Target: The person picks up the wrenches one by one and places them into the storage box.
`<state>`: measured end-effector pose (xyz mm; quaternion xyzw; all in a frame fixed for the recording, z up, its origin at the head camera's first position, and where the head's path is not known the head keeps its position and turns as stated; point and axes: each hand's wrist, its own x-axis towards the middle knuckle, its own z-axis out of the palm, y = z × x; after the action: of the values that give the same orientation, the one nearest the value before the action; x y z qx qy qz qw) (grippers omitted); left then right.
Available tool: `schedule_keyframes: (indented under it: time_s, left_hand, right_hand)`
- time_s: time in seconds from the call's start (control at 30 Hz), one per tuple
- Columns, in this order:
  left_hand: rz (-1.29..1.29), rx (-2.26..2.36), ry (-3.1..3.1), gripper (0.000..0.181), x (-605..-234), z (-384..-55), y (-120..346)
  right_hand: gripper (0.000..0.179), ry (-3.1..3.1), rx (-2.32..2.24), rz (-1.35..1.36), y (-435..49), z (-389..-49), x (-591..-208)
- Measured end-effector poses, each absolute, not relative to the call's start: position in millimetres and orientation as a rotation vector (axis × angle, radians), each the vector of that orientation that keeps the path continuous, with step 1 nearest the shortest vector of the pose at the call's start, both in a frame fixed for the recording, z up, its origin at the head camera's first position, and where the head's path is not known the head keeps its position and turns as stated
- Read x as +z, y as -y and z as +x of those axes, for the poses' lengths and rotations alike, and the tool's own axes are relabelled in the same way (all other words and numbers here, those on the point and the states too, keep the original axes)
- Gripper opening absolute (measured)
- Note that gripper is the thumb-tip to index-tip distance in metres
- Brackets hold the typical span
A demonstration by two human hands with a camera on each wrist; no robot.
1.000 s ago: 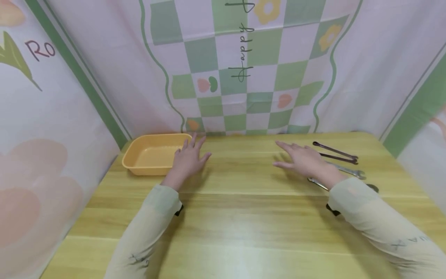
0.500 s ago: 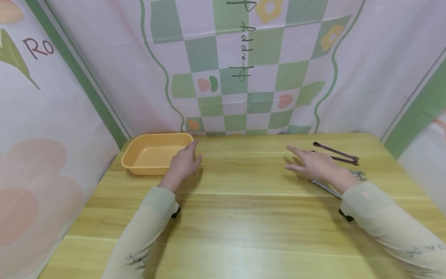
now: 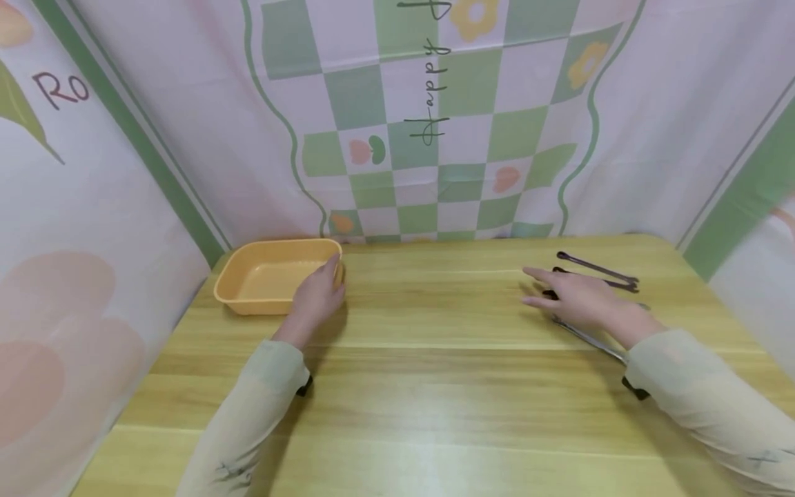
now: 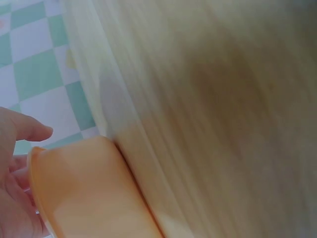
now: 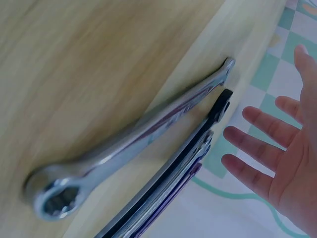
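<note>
A yellow plastic basin (image 3: 251,306) stands at the back left of the table, holding nothing. My left hand (image 3: 315,297) is at its right end, fingers reaching over the rim. In the left wrist view the fingers (image 4: 21,177) lie behind the rim, while the thumb sticks out apart from the outer wall (image 4: 94,191). On the right, my right hand (image 3: 586,302) hovers over several wrenches with spread fingers and an empty palm. Nearest lies a chrome combination wrench (image 5: 131,141), beside a black wrench (image 5: 168,166). Two dark wrenches (image 3: 597,267) lie farther back, one partly covered by the hand.
The wooden table (image 3: 428,386) ends at the back against a checkered cloth (image 3: 459,183). Printed cloth also hangs at the left (image 3: 74,290) and right sides. A dark wrist strap (image 3: 635,388) shows below the right sleeve.
My left hand has moved left and down onto the basin's right rim, its fingers going from spread to over the edge. My right hand has moved right and slightly nearer, over the wrenches.
</note>
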<state>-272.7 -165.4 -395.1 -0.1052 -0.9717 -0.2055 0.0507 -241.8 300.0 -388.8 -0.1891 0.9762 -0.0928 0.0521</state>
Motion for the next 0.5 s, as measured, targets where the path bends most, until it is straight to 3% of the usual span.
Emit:
schedule_keyframes:
  time_s: [0.5]
  left_hand:
    - [-0.209,-0.661,2.997,0.069,-395,-272,165]
  right_hand:
    - [0.057,-2.963,-0.266,-0.711,-334,-242,-396]
